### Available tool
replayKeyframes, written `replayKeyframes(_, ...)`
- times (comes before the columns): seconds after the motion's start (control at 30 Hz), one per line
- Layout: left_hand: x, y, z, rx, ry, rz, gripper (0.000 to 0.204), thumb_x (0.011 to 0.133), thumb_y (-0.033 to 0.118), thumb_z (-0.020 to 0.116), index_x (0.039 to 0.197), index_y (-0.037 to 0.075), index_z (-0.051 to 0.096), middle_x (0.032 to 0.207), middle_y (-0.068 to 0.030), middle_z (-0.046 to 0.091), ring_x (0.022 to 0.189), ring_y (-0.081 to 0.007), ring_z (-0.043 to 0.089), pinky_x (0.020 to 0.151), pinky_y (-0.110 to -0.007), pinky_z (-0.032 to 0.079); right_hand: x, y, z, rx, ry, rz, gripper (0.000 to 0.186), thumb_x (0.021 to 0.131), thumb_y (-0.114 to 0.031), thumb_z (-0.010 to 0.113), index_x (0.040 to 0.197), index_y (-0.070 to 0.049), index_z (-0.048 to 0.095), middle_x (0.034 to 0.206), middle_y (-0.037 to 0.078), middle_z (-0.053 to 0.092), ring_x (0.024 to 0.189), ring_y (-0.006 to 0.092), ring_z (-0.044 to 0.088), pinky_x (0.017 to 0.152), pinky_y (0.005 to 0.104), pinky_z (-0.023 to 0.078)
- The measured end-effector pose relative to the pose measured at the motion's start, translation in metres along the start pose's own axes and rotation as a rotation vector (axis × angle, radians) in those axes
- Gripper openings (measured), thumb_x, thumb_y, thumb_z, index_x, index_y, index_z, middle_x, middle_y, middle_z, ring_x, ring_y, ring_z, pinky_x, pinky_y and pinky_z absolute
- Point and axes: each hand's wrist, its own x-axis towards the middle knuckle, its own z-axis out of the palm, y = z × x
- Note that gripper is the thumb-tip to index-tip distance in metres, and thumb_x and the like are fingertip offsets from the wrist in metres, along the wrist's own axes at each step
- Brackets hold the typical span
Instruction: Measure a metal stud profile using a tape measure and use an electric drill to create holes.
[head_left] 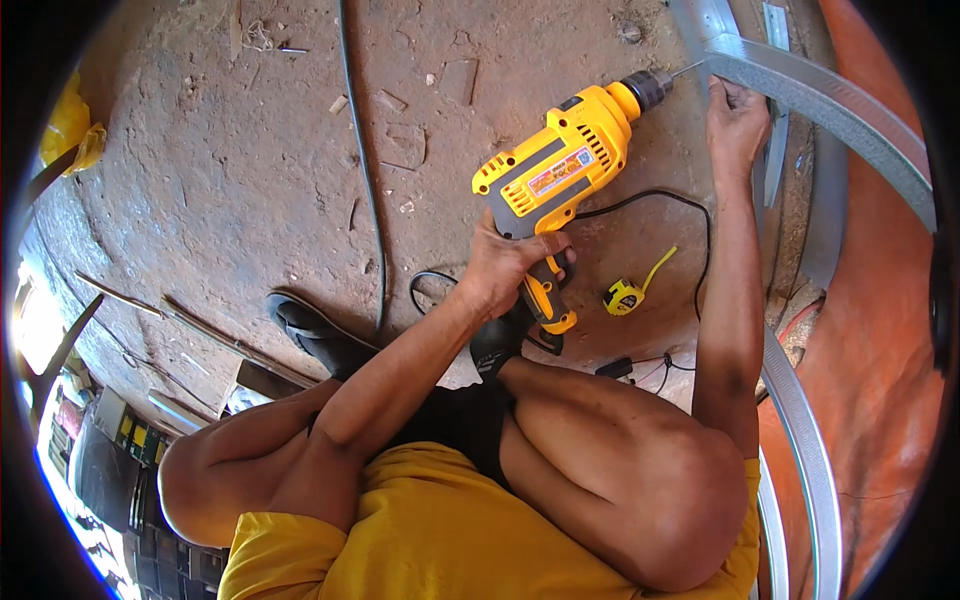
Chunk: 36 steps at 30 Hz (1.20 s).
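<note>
My left hand [510, 265] grips the handle of a yellow corded power drill [550, 170], which points up and to the right. The thin bit [688, 68] in its black chuck reaches the corner of a galvanized metal channel [820, 95] at the upper right; whether it touches is unclear. My right hand [738, 115] holds that channel just below the bit, fingers curled at its lower edge. Beside the drill's handle, a yellow tape measure [624, 297] lies on the ground with a short length of blade out.
Black cables [352, 150] cross the rough, dusty ground [260, 180]. More metal strips [800, 440] run along my right, beside an orange surface [870, 300]. Sandalled feet [310, 325] are under my crossed legs. Thin rods [130, 292], dark cases [110, 460] and a yellow bag [65, 125] lie at the left.
</note>
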Motion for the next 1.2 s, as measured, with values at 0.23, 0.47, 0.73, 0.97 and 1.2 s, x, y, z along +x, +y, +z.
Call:
replayKeyframes(0.23, -0.001, -0.001, 0.003, -0.014, 0.021, 0.035, 0.033, 0.078, -0.003, 0.067, 0.109, 0.003, 0.056, 0.084, -0.0084, 0.064, 0.07, -0.0187, 0.064, 0.057, -0.031, 0.055, -0.001, 0.001, 0.004, 0.046, -0.011, 0.011, 0.018, 0.082, -0.005, 0.065, 0.095, 0.006, 0.061, 0.087, 0.013, 0.069, 0.078, 0.0158, 0.066, 0.074, 0.0269, 0.05)
replayKeyframes(0.47, 0.001, 0.0, -0.005, 0.01, 0.029, 0.02, 0.034, 0.077, -0.004, 0.067, 0.109, 0.004, 0.056, 0.088, -0.0089, 0.064, 0.071, -0.0189, 0.065, 0.058, -0.031, 0.055, -0.001, -0.001, 0.004, 0.045, -0.019, 0.031, 0.018, 0.082, -0.006, 0.065, 0.095, 0.006, 0.061, 0.087, 0.013, 0.069, 0.078, 0.0161, 0.066, 0.074, 0.027, 0.05)
replayKeyframes(0.73, 0.0, 0.0, -0.004, -0.008, 0.026, 0.005, 0.033, 0.077, -0.003, 0.068, 0.107, 0.004, 0.056, 0.084, -0.0085, 0.063, 0.069, -0.0189, 0.064, 0.058, -0.031, 0.056, -0.002, 0.007, 0.008, 0.021, 0.011, -0.026, 0.018, 0.082, -0.007, 0.065, 0.093, 0.006, 0.061, 0.087, 0.013, 0.069, 0.078, 0.0157, 0.066, 0.074, 0.0269, 0.05)
replayKeyframes(0.97, 0.001, 0.002, -0.002, -0.021, 0.0, 0.001, 0.032, 0.078, -0.002, 0.068, 0.107, 0.004, 0.056, 0.084, -0.0078, 0.064, 0.073, -0.0188, 0.065, 0.059, -0.031, 0.055, -0.001, 0.004, 0.005, 0.002, -0.016, -0.034, 0.018, 0.082, -0.008, 0.065, 0.093, 0.006, 0.061, 0.087, 0.013, 0.069, 0.078, 0.0163, 0.066, 0.074, 0.0273, 0.05)
replayKeyframes(1.2, 0.001, 0.005, -0.004, 0.008, 0.011, -0.009, 0.033, 0.077, -0.002, 0.068, 0.107, 0.004, 0.056, 0.084, -0.0076, 0.063, 0.072, -0.0188, 0.065, 0.058, -0.031, 0.055, -0.002, -0.002, 0.005, 0.015, -0.01, 0.002, 0.018, 0.082, -0.008, 0.065, 0.093, 0.006, 0.061, 0.087, 0.013, 0.069, 0.079, 0.0171, 0.066, 0.074, 0.0276, 0.05)
